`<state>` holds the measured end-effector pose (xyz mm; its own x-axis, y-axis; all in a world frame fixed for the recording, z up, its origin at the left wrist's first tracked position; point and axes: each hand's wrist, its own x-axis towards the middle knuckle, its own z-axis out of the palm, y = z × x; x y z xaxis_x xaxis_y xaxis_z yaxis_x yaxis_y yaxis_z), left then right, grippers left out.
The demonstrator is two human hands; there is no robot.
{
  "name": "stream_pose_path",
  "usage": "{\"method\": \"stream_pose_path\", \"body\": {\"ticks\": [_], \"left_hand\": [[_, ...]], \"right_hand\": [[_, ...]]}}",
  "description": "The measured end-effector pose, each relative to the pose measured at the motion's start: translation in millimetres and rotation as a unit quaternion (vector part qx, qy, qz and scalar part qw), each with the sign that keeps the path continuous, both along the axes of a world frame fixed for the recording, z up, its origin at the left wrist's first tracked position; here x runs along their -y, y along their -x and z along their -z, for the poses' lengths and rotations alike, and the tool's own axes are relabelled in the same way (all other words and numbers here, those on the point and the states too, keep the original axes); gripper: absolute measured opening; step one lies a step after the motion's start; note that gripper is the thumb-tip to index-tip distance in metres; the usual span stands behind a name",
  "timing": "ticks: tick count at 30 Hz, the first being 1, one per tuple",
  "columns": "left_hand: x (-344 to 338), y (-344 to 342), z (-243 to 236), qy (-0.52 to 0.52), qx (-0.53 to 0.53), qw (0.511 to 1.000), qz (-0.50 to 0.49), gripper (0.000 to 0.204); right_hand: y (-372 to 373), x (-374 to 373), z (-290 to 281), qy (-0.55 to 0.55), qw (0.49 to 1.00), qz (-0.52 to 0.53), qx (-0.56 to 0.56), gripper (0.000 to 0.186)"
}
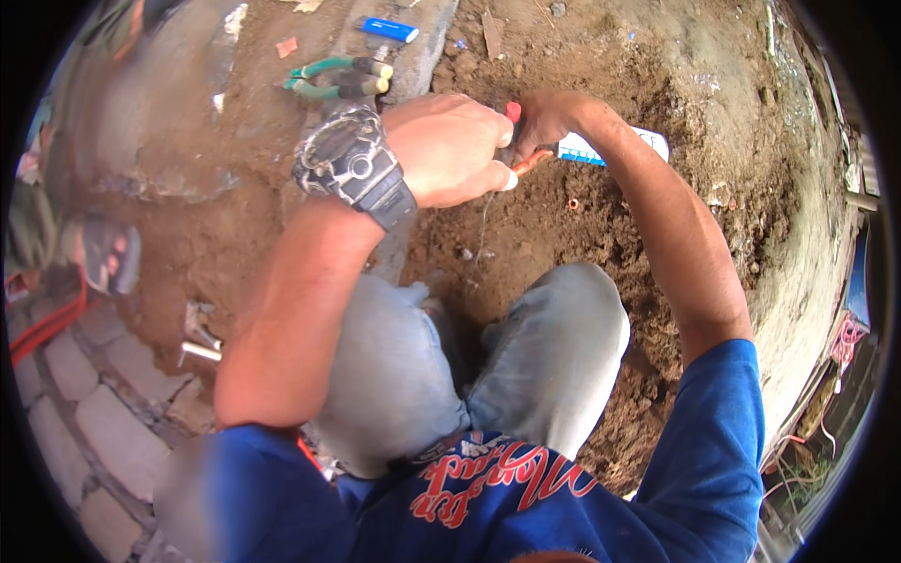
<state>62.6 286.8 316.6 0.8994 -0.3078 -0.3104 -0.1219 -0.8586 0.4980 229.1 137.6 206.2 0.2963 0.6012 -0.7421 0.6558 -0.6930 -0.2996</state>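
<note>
My left hand (449, 148), a dark watch (357, 167) on its wrist, reaches in over the soil with thumb and forefinger curled together. What they pinch is mostly hidden. My right hand (552, 120) is bent down close beside it, its fingers closed and largely out of sight. Between the hands shows a short copper-coloured piece (533, 161). A small red end (513, 112) sticks up next to the right fingers. Below the left thumb hangs a thin wire-like strand (483, 230). Behind my right wrist lies a white and blue tube-shaped thing (648, 143).
Green-handled pliers (340, 79) and a blue rectangular object (389, 31) lie on the ground ahead to the left. A small copper-coloured ring (573, 204) rests on loose soil. Stone paving (122, 422) and another person's sandalled foot (113, 258) are at the left. A concrete edge (807, 281) runs along the right.
</note>
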Motion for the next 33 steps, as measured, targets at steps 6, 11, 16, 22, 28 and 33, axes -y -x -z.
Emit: {"method": "stream_pose_path", "body": {"ticks": [6, 11, 16, 22, 28, 33], "left_hand": [[1.4, -1.6, -0.3, 0.012, 0.005, 1.0, -0.008, 0.044], [-1.4, 1.7, -2.4, 0.001, -0.003, 1.0, 0.0, 0.043], [1.8, -1.2, -1.7, 0.001, 0.0, 1.0, 0.006, 0.043], [-3.9, 1.3, 0.7, 0.014, 0.001, 1.0, 0.001, 0.043], [-0.2, -0.6, -2.2, 0.013, -0.006, 1.0, 0.0, 0.044], [2.6, -0.8, -10.2, 0.001, 0.024, 1.0, -0.017, 0.043]], "right_hand": [[-19.3, 0.7, 29.5, -0.017, 1.0, 0.011, 0.003, 0.051], [-2.7, -16.6, 5.5, 0.067, 0.996, -0.045, -0.035, 0.042], [-22.5, -0.1, 30.4, 0.032, 0.999, 0.006, -0.024, 0.049], [-10.6, 0.2, 5.4, 0.045, 0.999, -0.025, -0.014, 0.049], [-7.9, 29.2, 5.2, 0.024, 0.996, -0.033, -0.078, 0.047], [-8.0, 48.6, -0.8, -0.015, 0.998, 0.051, -0.027, 0.044]]}}
